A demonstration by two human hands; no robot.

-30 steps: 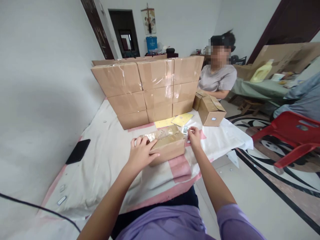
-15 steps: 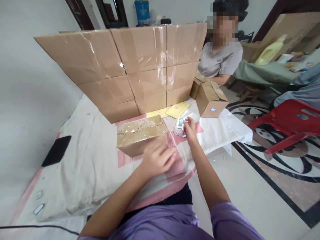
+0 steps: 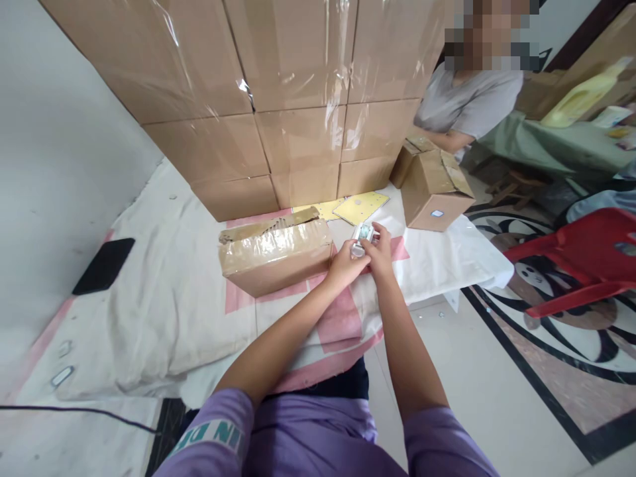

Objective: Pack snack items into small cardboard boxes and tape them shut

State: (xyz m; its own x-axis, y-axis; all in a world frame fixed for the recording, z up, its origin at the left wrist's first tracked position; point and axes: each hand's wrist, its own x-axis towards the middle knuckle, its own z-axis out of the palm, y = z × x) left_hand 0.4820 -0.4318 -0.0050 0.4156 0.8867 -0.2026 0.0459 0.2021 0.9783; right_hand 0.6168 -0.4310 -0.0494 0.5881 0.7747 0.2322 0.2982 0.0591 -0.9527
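Both hands meet on a small white device with a pale greenish window (image 3: 365, 232), just right of a taped cardboard box (image 3: 283, 268) on the cloth-covered table. My left hand (image 3: 346, 264) grips its near left side, thumb toward the front. My right hand (image 3: 380, 252) is curled around its right side. The fingers hide much of the device, so its exact kind is unclear. Behind it lie yellow dotted sheets (image 3: 360, 208), close to the foot of the stacked cartons.
A wall of taped cartons (image 3: 298, 73) rises along the table's back. Another box (image 3: 437, 189) stands at the right, with a person in a grey shirt (image 3: 472, 106) behind it. A black flat object (image 3: 104, 266) lies at left; a red chair (image 3: 586, 258) stands at right.
My left hand has moved right and forward from beside the cardboard box to the white device, and now grips it along with my right hand. The view has tilted downward.
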